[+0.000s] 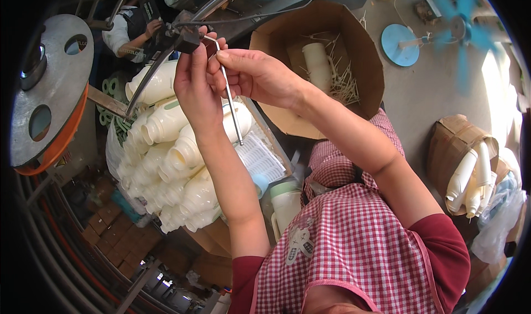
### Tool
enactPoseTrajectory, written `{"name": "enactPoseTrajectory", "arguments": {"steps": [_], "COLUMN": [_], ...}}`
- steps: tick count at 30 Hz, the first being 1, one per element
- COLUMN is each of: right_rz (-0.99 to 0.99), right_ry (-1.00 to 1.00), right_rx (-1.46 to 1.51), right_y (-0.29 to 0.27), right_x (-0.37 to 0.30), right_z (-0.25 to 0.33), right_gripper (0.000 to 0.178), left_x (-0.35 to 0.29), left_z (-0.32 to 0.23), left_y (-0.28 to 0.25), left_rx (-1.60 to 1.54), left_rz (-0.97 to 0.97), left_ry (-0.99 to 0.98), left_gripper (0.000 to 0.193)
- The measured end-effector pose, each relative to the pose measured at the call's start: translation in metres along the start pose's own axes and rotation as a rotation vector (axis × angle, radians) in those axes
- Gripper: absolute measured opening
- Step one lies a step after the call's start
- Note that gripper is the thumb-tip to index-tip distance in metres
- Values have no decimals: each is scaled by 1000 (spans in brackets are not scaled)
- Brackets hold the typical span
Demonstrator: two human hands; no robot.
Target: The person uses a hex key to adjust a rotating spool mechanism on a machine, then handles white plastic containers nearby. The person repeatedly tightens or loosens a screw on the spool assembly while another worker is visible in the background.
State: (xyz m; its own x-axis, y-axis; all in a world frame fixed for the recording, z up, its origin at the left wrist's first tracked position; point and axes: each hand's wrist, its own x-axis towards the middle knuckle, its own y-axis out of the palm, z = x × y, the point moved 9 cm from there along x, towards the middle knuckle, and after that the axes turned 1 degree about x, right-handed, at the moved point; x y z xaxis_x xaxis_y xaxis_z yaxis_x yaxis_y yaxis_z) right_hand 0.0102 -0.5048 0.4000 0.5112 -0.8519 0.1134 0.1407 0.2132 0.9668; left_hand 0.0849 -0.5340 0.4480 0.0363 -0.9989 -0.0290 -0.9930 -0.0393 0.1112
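My right hand [257,76] pinches a silver L-shaped hex key [231,106] near its bend, thumb on top. The key's long arm slants down toward me, its free end over the bottles and a printed sheet. Its short end meets a black clamp block [188,40] on a curved metal rod [213,5]. Raised beside it, my left hand [198,87] is closed at the block, thumb against its underside and fingertips showing beyond the key's bend. The exact contact of those fingers is partly hidden. Below my left hand lies a pile of cream plastic bottles [180,148].
A metal disc with round holes [52,87] stands at left. Beyond my right forearm is an open cardboard box [276,118] with a bottle and thin strips inside. A blue fan [459,26] and a carton of bottles [451,134] are at right. Another person [124,35] is at far left.
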Motion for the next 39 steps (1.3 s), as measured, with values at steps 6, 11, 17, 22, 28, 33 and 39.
{"name": "enactPoseTrajectory", "arguments": {"steps": [6,11,17,22,28,33,39], "right_rz": [-175,-318,-268,-382,-624,-607,-692], "right_ry": [-57,-149,-169,-120,-190,-261,-483], "right_rx": [376,323,437,388,-51,-169,-326], "right_y": [42,38,49,52,48,46,24], "right_x": [-7,-2,1,-1,-7,-5,7], "right_z": [-2,-6,-5,-13,-2,-4,-19], "right_gripper": [29,22,21,21,25,29,31], "left_x": [3,3,4,13,25,29,39], "left_z": [1,-1,2,9,8,7,-2], "left_y": [-5,8,13,10,11,6,3], "left_rx": [-41,-176,-329,-435,-401,-325,-250], "left_rz": [55,204,358,290,290,319,412], "left_ry": [-55,-58,-4,13,37,76,70], "left_gripper": [35,41,66,64,57,54,56]}}
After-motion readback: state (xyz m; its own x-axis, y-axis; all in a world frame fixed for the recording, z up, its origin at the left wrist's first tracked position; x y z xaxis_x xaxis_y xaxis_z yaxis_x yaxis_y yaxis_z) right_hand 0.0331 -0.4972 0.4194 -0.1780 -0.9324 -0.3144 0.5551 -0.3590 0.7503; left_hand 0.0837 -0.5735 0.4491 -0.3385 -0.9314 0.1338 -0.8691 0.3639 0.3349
